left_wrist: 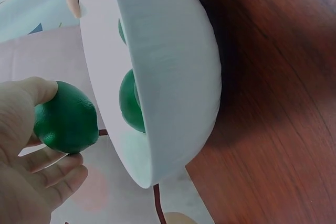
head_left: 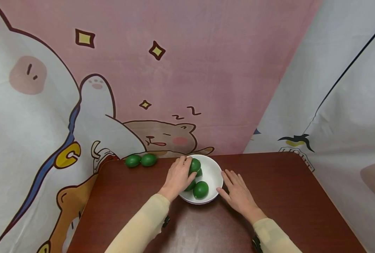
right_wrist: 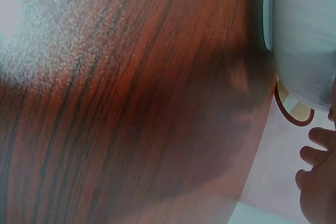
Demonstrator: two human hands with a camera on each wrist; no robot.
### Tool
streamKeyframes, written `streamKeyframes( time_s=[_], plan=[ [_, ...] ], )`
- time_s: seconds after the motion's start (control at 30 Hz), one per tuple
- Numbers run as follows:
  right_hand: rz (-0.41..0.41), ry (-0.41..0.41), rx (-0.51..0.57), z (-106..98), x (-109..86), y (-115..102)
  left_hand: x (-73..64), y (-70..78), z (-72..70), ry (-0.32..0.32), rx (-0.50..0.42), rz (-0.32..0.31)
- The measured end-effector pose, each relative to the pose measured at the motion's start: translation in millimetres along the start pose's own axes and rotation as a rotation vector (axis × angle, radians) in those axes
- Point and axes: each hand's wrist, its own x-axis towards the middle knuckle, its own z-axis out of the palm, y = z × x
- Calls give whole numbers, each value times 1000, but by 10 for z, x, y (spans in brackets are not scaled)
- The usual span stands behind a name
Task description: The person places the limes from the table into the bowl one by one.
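The left hand [head_left: 176, 175] curls around 1 green fruit [left_wrist: 67, 118], probably light, firm, slippery, best held at its middle; the right hand [head_left: 236, 193], fingers extended, grips nothing.

Rounded, lime-like fruits [head_left: 201, 190] are deep green, the round bowl [head_left: 212, 177] plain white, the wood-grained counter [head_left: 279, 196] dark-streaked reddish-brown, and the cloth backdrop [head_left: 222, 70] pink and white with brown-edged yellow stars [head_left: 84, 38], upper left.
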Motion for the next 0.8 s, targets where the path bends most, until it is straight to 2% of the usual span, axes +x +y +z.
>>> streamKeyframes(
  time_s=[0.23, 0.57, 0.8],
  plan=[
    [-6, 11, 2, -3, 1, 0, 60, 46, 25, -41, 25, 12],
    [-12, 14, 12, -9, 1, -7, 134, 122, 72, -57, 88, 65],
    [-8, 18, 6, -10, -7, -7, 166, 169, 89, -95, 91, 59]
  ],
)
